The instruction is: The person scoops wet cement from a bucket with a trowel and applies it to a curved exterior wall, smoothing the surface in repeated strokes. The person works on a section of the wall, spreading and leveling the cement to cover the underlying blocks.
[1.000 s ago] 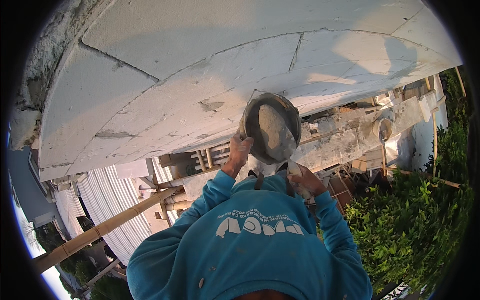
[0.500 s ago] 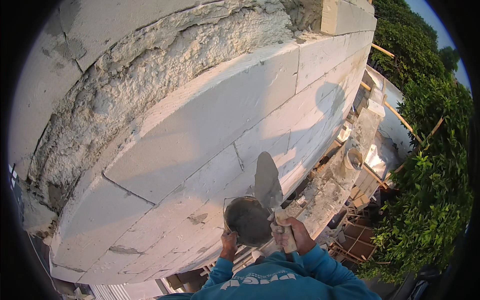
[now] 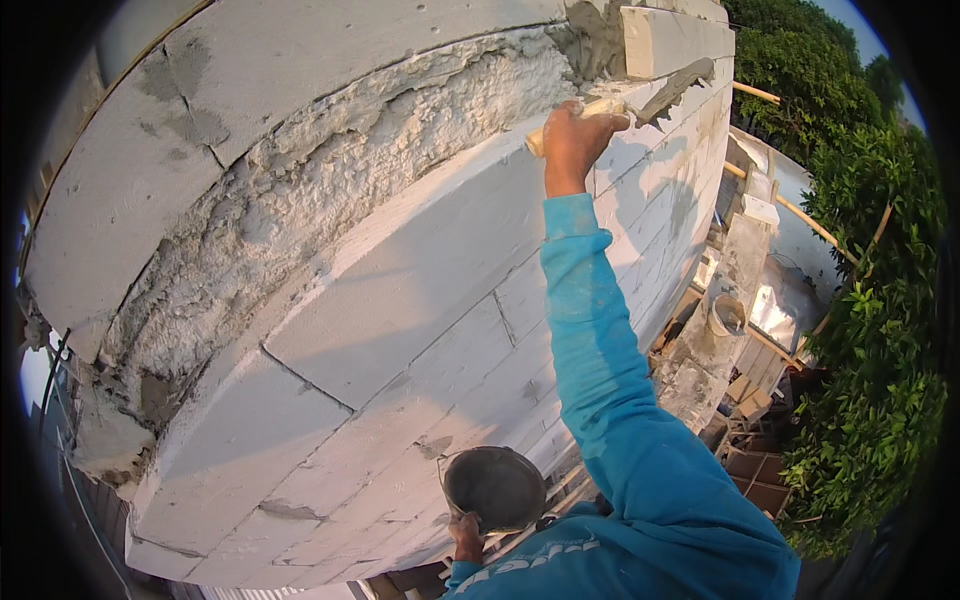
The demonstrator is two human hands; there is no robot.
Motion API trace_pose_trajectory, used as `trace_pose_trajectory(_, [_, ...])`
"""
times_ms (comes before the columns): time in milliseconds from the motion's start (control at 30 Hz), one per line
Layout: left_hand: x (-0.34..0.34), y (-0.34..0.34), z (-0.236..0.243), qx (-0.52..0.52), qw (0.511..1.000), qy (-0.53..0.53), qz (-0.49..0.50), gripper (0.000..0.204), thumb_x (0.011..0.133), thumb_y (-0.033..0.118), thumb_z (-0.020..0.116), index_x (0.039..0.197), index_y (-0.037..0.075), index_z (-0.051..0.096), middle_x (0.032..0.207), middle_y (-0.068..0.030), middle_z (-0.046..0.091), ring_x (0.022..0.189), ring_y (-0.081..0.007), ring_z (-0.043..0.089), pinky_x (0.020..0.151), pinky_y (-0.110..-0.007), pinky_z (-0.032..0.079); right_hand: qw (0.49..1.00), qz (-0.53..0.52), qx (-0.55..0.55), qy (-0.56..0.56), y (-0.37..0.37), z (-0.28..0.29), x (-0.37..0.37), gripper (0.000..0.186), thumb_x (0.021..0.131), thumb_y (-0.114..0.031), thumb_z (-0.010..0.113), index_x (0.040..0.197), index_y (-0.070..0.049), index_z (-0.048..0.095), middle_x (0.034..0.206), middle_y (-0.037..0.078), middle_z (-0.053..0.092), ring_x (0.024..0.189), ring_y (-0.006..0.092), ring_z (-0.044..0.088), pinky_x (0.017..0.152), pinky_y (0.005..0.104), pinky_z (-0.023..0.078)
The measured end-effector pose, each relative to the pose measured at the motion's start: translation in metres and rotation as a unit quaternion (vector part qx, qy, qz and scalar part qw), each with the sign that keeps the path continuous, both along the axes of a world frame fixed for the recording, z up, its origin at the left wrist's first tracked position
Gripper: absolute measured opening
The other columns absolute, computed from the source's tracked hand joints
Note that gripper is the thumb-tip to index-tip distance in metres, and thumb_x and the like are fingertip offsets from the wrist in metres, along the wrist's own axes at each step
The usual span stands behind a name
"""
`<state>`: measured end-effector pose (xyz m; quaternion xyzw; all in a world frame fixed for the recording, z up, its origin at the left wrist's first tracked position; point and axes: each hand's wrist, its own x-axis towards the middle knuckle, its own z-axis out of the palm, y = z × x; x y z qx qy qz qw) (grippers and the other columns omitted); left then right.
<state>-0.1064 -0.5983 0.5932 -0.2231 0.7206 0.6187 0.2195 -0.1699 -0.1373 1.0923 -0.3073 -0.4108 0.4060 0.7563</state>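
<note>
Trowel [image 3: 678, 90] is up by the top edge of the curved block wall [image 3: 420, 310], near its right end and just beside a pale block [image 3: 660, 40]; the right grip [image 3: 578, 140] is wrapped round its handle, and grey mortar [image 3: 656, 112] looks to be clinging along the blade; can't tell if the blade touches the wall. Left grip [image 3: 466, 535] has the black bucket [image 3: 538, 488] by its rim, way lower, in front of the wall face; too dark inside to judge what's left. Main worry imo: tilt that blade too far and the load could slide off, maybe down to the scaffold plank [image 3: 742, 262]; also, with the trowel arm stretched out so far, a wobble could tip the bucket.
</note>
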Motion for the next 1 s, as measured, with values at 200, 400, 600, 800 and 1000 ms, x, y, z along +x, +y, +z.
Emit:
trace_pose_trajectory(200, [0.013,-0.050,-0.014,0.008,0.998,-0.036,0.042,0.030,0.070,-0.003,0.058,0.099,0.003,0.061,0.083,-0.0082,0.061,0.070,-0.0220,0.061,0.058,-0.037,0.049,0.976,0.195,-0.064,-0.073,-0.019,0.083,-0.092,0.075,0.081,-0.004,0.064,0.131,0.016,0.012,0.118,0.038,0.044,0.103,0.0494,0.058,0.089,0.0479,0.054])
trace_pose_trajectory(400, [0.040,-0.137,-0.064,-0.137,0.952,0.200,-0.187,0.032,0.071,0.002,0.060,0.102,0.001,0.064,0.093,-0.0083,0.065,0.077,-0.0234,0.060,0.065,-0.037,0.049,0.957,0.280,0.005,0.077,-0.072,0.106,-0.107,0.080,0.083,-0.002,0.054,0.137,0.021,0.000,0.124,0.046,0.037,0.119,0.0493,0.049,0.105,0.0488,0.043])
trace_pose_trajectory(600, [0.044,-0.092,0.000,-0.099,0.992,-0.030,0.065,0.033,0.070,0.003,0.060,0.103,0.004,0.065,0.095,-0.0092,0.066,0.081,-0.0234,0.061,0.068,-0.037,0.049,0.947,0.233,-0.191,0.113,0.014,0.068,-0.116,0.086,0.087,-0.005,0.054,0.139,0.011,-0.013,0.126,0.039,0.043,0.106,0.0460,0.059,0.094,0.0503,0.051])
trace_pose_trajectory(800, [0.048,-0.163,-0.080,-0.473,0.739,0.206,-0.433,0.029,0.062,0.013,0.072,0.090,0.009,0.066,0.093,-0.0145,0.067,0.095,-0.0312,0.062,0.083,-0.040,0.047,0.925,0.287,-0.198,0.151,0.018,0.059,-0.150,0.091,0.089,-0.010,0.053,0.144,0.005,-0.018,0.133,0.031,0.042,0.105,0.0323,0.061,0.086,0.0460,0.052])
trace_pose_trajectory(1000, [0.043,-0.136,-0.071,-0.458,0.753,0.204,-0.427,0.032,0.057,0.014,0.075,0.088,0.009,0.067,0.094,-0.0147,0.068,0.097,-0.0341,0.062,0.080,-0.040,0.047,0.884,0.360,-0.079,0.288,0.020,0.061,-0.131,0.063,0.087,-0.008,0.054,0.133,0.012,0.015,0.123,0.028,0.046,0.096,0.0281,0.061,0.072,0.0436,0.055])
